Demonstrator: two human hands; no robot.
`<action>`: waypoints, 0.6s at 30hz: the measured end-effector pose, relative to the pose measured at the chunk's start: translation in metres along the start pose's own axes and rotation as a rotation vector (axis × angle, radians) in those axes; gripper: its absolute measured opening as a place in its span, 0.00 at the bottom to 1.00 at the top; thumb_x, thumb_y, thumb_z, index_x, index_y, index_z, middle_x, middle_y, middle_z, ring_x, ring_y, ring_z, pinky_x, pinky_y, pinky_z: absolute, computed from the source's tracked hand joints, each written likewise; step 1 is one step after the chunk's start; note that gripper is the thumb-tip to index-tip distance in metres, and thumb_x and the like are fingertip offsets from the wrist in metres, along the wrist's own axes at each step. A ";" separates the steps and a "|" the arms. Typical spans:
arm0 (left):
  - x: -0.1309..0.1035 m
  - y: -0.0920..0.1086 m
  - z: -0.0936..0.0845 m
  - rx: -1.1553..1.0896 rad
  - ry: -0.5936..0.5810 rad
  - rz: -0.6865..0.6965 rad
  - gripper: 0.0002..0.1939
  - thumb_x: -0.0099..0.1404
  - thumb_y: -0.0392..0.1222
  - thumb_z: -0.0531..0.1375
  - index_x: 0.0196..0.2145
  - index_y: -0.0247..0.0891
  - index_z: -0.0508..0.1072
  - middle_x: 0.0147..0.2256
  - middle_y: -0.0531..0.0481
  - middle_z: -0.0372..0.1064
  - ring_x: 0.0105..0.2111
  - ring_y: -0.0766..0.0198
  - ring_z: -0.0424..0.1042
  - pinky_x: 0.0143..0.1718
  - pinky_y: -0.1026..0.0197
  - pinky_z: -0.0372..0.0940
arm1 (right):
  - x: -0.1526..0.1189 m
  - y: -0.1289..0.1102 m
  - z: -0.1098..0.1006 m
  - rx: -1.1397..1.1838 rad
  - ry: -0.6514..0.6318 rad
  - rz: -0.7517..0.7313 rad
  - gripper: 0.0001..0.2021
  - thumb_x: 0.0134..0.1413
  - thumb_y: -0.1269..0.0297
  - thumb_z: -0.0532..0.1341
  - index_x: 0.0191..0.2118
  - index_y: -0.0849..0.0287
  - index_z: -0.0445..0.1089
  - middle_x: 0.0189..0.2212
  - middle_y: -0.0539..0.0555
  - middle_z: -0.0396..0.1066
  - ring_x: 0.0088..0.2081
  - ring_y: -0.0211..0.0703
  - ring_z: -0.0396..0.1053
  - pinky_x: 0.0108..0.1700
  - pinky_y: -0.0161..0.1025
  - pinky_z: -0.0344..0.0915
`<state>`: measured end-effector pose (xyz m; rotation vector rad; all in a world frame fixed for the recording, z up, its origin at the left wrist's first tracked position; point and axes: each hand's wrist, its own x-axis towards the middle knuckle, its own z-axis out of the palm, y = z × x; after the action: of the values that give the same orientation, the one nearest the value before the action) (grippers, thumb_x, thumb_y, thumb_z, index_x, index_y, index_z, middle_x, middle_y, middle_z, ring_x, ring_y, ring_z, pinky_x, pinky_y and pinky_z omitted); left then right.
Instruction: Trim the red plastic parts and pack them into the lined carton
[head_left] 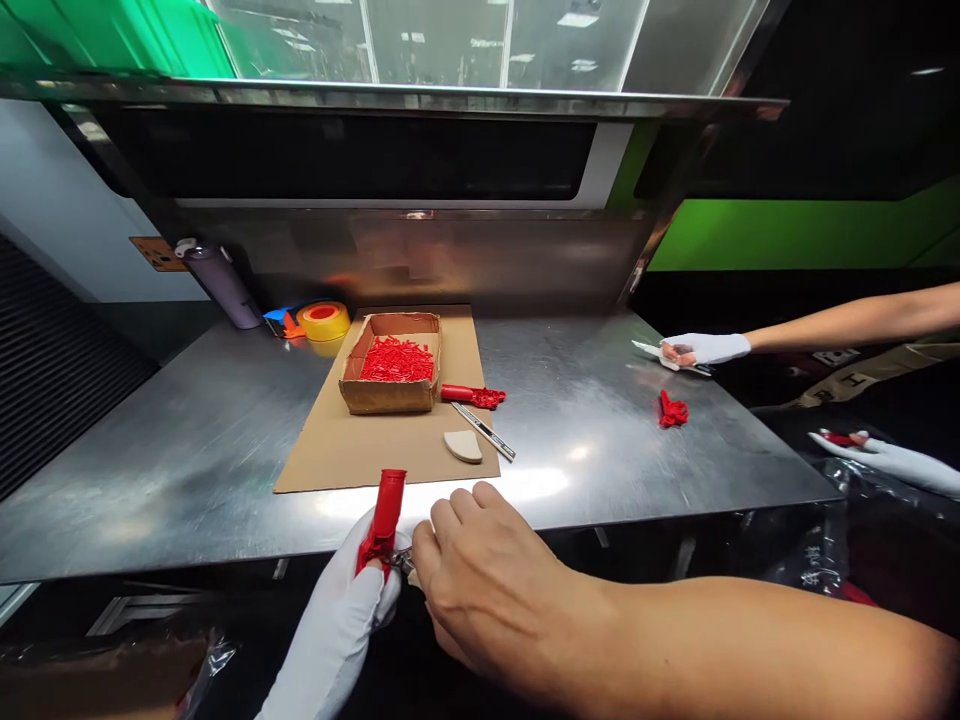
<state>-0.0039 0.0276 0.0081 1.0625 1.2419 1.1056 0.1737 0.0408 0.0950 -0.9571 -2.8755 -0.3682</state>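
Observation:
My left hand (pixel 352 590), in a white glove, is closed around a red plastic part (pixel 388 505) with a tubular upper end pointing up. My right hand (pixel 480 570), bare, is closed on a pair of pliers (pixel 403 560). Only the metal jaws and a bit of pale handle show; the rest is inside my fist. The jaws meet the lower right side of the red part, beside my left fingers. Both hands are in front of the table's near edge. Another red part (pixel 472 396) lies on the table beyond them.
A cardboard box (pixel 386 398) of small red pieces stands on a cardboard sheet (pixel 322 460). Near it lie a utility knife (pixel 486 432) and a beige pad (pixel 463 446). Yellow tape (pixel 324 320) and a bottle (pixel 225 285) stand behind. At right, a co-worker's gloved hands (pixel 712 349) hold things.

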 end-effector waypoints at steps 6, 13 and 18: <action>0.003 -0.006 -0.005 -0.017 -0.047 0.022 0.18 0.59 0.55 0.63 0.40 0.39 0.72 0.27 0.51 0.64 0.24 0.65 0.56 0.23 0.64 0.56 | 0.003 0.002 -0.001 0.047 -0.130 -0.131 0.03 0.54 0.75 0.58 0.32 0.62 0.67 0.25 0.53 0.62 0.25 0.44 0.58 0.24 0.41 0.51; 0.007 -0.016 -0.007 -0.203 -0.132 0.000 0.10 0.70 0.48 0.56 0.35 0.40 0.67 0.21 0.56 0.55 0.22 0.68 0.51 0.24 0.65 0.53 | 0.002 0.002 0.007 0.018 -0.007 -0.042 0.05 0.55 0.77 0.56 0.32 0.62 0.65 0.25 0.54 0.63 0.26 0.45 0.60 0.26 0.42 0.51; 0.007 -0.007 -0.004 -0.338 -0.145 -0.102 0.13 0.70 0.48 0.56 0.31 0.37 0.67 0.22 0.56 0.52 0.22 0.69 0.48 0.23 0.65 0.51 | -0.005 0.009 0.004 0.078 0.013 0.045 0.05 0.57 0.65 0.60 0.34 0.61 0.65 0.28 0.54 0.65 0.29 0.47 0.61 0.29 0.43 0.54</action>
<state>-0.0072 0.0330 0.0004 0.7980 0.9436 1.0931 0.1830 0.0458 0.0923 -1.0011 -2.8283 -0.2549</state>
